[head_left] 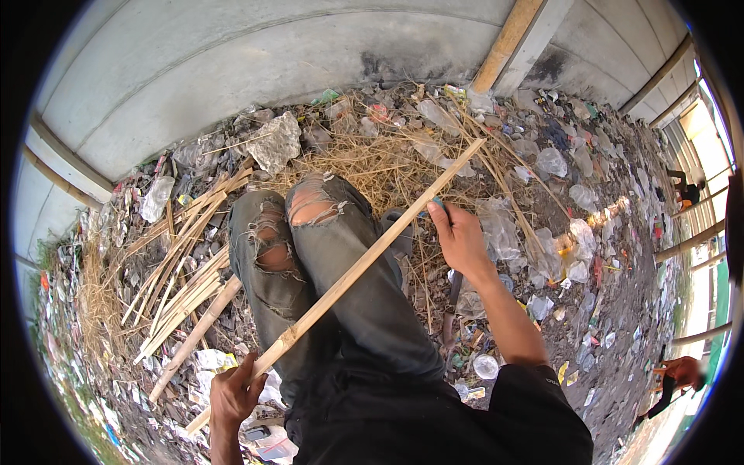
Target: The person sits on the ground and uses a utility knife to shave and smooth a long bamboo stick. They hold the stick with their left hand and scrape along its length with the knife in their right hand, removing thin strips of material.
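Bamboo strip: one long, pale strip (353, 275) is held slantwise across the lap, in front of the torn dark trousers (333, 256); its upper end is pointed toward the wall, up and to the right.
Left hand: the strip is grasped near its lower end by the left hand (235, 390), with the fingers closed around it and a short length left projecting below.
Right hand: the strip is pinched short of its upper end by the right hand (463, 239); the fingers are partly hidden, so how tightly it is gripped cannot be told. Something small and blue is seen at the fingertips.
Loose strips: more bamboo strips (186, 291) are strewn in a rough bundle left of the knees, with a thicker piece (196, 341) laid just beside them.
Straw: dry straw (364, 167) is heaped beyond the knees.
Ground: plastic scraps (552, 161) and a clear cup (486, 366) are scattered over dark soil (535, 325).
Wall: the far side is closed by a grey wall (263, 58), against which a bamboo pole (508, 46) is stood.
Far right: another person (680, 374) is seen at the edge, well apart.
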Action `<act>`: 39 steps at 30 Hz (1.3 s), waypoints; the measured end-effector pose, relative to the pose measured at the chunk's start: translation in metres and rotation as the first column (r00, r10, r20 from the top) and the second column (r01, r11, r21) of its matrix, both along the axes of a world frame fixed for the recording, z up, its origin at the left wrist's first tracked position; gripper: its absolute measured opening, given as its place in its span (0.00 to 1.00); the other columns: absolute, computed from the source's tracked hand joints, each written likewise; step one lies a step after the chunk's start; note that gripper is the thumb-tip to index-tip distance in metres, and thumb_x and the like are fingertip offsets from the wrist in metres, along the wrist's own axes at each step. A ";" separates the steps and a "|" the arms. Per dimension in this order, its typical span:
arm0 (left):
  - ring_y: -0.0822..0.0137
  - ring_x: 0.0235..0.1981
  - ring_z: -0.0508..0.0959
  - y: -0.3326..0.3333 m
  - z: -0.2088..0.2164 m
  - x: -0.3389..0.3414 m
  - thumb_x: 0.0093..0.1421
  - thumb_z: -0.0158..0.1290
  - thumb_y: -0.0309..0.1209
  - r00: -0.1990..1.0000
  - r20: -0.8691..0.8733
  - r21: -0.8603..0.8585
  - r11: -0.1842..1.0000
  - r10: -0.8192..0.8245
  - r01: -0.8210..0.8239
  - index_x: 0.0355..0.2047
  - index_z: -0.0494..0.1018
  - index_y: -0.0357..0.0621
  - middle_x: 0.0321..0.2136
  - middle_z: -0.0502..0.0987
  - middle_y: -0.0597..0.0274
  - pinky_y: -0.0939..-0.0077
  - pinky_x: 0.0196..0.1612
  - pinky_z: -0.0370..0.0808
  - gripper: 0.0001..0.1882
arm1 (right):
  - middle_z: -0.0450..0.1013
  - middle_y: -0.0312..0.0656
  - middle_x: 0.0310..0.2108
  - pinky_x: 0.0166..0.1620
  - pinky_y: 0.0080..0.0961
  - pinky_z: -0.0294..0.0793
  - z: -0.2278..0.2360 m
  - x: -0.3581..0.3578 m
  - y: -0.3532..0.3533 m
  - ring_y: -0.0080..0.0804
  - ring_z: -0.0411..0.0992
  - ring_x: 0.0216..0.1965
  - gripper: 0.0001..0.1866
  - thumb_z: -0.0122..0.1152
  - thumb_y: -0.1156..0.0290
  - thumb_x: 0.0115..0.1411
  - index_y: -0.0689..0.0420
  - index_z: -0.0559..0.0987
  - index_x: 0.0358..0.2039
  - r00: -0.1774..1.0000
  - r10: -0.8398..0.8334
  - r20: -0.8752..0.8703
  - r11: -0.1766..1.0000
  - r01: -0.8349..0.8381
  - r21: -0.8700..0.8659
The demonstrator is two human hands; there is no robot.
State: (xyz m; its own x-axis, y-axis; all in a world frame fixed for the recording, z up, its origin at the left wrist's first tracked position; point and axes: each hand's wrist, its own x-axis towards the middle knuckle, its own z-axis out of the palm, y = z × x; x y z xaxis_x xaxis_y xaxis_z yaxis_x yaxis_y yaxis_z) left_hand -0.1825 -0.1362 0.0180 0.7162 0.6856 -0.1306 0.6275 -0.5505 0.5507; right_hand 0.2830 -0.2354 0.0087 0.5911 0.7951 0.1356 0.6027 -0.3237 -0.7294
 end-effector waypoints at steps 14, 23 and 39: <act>0.46 0.27 0.86 0.011 -0.001 0.007 0.62 0.63 0.31 0.999 -0.041 -0.052 0.999 -0.016 0.014 0.57 0.77 0.33 0.29 0.84 0.41 0.59 0.30 0.79 0.25 | 0.69 0.55 0.15 0.25 0.48 0.68 0.004 -0.021 -0.004 0.61 0.71 0.19 0.27 0.55 0.50 0.75 0.63 0.75 0.30 0.991 0.105 0.084 0.993 -0.101 -0.053; 0.48 0.21 0.82 0.005 -0.010 -0.012 0.64 0.63 0.33 1.000 -0.005 -0.038 0.999 -0.021 0.021 0.57 0.77 0.35 0.20 0.79 0.47 0.59 0.26 0.76 0.24 | 0.72 0.56 0.18 0.27 0.50 0.70 -0.007 0.043 0.001 0.60 0.74 0.23 0.28 0.51 0.48 0.75 0.63 0.77 0.32 0.998 -0.069 -0.016 0.997 0.068 -0.027; 0.48 0.19 0.79 0.017 -0.010 -0.058 0.67 0.58 0.47 0.999 -0.047 -0.050 0.998 -0.025 0.023 0.49 0.80 0.37 0.17 0.75 0.51 0.61 0.25 0.73 0.24 | 0.63 0.35 0.16 0.30 0.36 0.63 -0.032 0.250 -0.053 0.30 0.63 0.22 0.35 0.51 0.40 0.74 0.62 0.73 0.24 0.785 -0.599 -0.159 0.766 0.619 0.173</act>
State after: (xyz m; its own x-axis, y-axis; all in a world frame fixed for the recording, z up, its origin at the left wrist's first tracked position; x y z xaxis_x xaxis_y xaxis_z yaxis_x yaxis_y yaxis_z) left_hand -0.2410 -0.1189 0.0081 0.7244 0.6602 -0.1987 0.6407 -0.5383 0.5475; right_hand 0.5331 -0.2885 -0.0237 0.9588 0.2234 0.1757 0.2597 -0.4376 -0.8608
